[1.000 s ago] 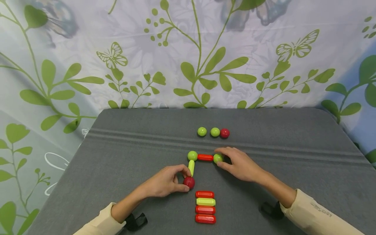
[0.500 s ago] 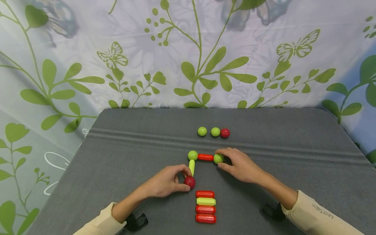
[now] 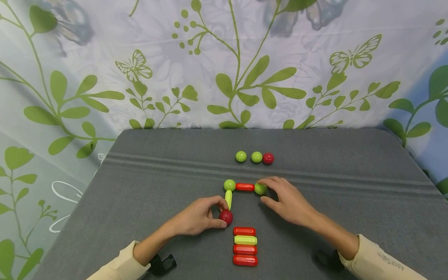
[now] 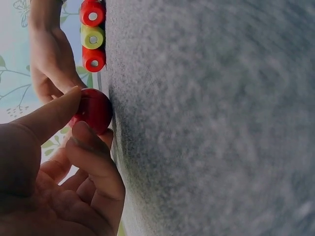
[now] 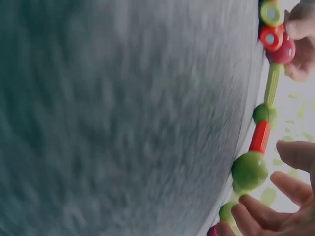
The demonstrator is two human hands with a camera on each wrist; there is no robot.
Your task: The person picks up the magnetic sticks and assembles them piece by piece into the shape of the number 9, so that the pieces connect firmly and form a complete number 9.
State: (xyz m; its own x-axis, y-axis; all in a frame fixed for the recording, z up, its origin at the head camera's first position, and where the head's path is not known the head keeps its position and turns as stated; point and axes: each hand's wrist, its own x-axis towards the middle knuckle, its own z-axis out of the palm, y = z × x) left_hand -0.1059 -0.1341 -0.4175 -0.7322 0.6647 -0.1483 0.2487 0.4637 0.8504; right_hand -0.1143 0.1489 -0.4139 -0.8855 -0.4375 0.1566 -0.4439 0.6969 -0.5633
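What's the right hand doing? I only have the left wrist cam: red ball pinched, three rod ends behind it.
Observer: The right hand is by the green ball at the chain's right end. In the right wrist view the fingers are spread and look just clear of it.
Operator: What chain?
Observer: The red ball joins a yellow-green rod, a corner green ball, then a red rod to that end ball.
Operator: Spares?
Observer: The stack has four rods, and three loose balls lie farther back.
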